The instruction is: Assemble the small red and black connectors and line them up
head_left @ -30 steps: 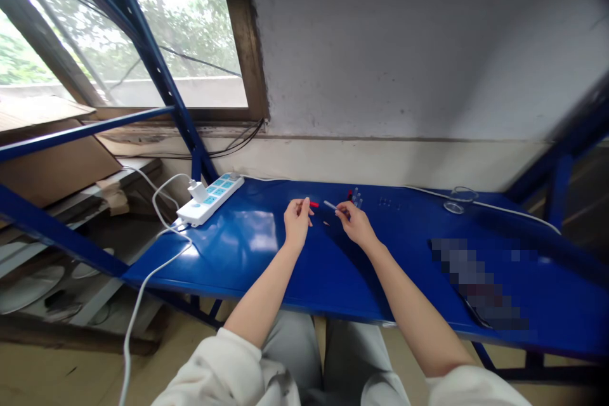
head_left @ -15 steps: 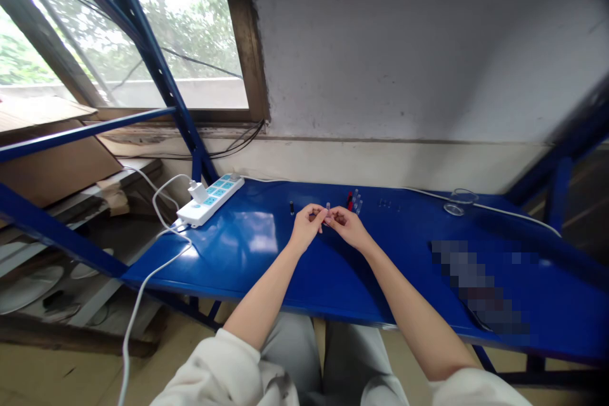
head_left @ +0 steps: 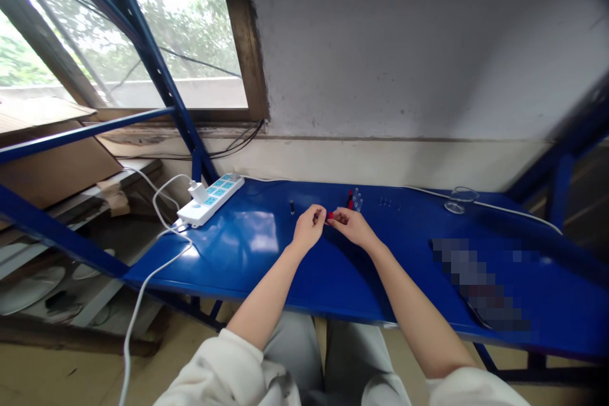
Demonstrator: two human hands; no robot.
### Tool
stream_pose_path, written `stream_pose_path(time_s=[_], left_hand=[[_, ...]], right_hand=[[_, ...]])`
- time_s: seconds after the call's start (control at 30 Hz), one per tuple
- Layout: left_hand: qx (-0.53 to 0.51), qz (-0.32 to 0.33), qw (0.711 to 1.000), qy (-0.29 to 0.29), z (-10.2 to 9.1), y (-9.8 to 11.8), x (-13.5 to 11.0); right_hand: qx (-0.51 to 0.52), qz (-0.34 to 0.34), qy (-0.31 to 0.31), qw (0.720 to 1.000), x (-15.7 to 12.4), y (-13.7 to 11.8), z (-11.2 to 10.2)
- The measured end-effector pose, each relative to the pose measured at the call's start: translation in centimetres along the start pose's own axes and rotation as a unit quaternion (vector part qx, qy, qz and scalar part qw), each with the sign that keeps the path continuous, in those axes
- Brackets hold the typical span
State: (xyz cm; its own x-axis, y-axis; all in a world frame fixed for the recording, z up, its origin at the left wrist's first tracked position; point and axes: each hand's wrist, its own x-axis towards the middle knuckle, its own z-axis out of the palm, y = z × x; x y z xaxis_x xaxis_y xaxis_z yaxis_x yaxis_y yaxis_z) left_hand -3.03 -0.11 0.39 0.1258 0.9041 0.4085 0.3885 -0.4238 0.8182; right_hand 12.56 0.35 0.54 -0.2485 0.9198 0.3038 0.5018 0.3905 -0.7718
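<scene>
Over the middle of the blue table [head_left: 238, 273] my two hands work close together. My right hand [head_left: 351, 226] is closed, pinching a small red piece [head_left: 330, 216] at its fingertips. Just left of it my left hand [head_left: 308, 226] is closed too, its fingertips pressed together; what it holds is too small and hidden to name. Beyond the right hand stand small red and black tubes [head_left: 350, 199] and several small clear tubes [head_left: 357, 200]. A small black cylinder [head_left: 292, 207] stands behind my left hand.
At left lies a white power strip [head_left: 210, 202] with a plug and a white cable [head_left: 143, 292] hanging off the edge. Tiny clear pieces [head_left: 385, 203] lie right of the tubes. Farther right are a round clear item [head_left: 454, 208] and a blurred-out dark object [head_left: 478, 288].
My fingertips have drawn slightly apart. A red piece now shows at my right fingertips, and the clear tip that stuck up between my hands is out of sight.
</scene>
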Motion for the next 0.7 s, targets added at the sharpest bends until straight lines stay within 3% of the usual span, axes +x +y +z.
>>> stream_pose_path(time_s=[0.13, 0.33, 0.7], left_hand=[[0.082, 0.011, 0.997, -0.005, -0.1, -0.2, -0.1], [0.078, 0.016, 0.996, -0.031, 0.1, -0.4, -0.3], [0.074, 0.016, 0.996, -0.04, 0.1, -0.3, -0.3]], right_hand=[[-0.135, 0.069, 0.035, 0.988, 0.0, 1.2, -1.8], [-0.223, 0.172, 0.065, 0.957, -0.1, 2.9, -3.5], [-0.227, 0.163, 0.114, 0.953, 0.3, 3.8, -2.0]])
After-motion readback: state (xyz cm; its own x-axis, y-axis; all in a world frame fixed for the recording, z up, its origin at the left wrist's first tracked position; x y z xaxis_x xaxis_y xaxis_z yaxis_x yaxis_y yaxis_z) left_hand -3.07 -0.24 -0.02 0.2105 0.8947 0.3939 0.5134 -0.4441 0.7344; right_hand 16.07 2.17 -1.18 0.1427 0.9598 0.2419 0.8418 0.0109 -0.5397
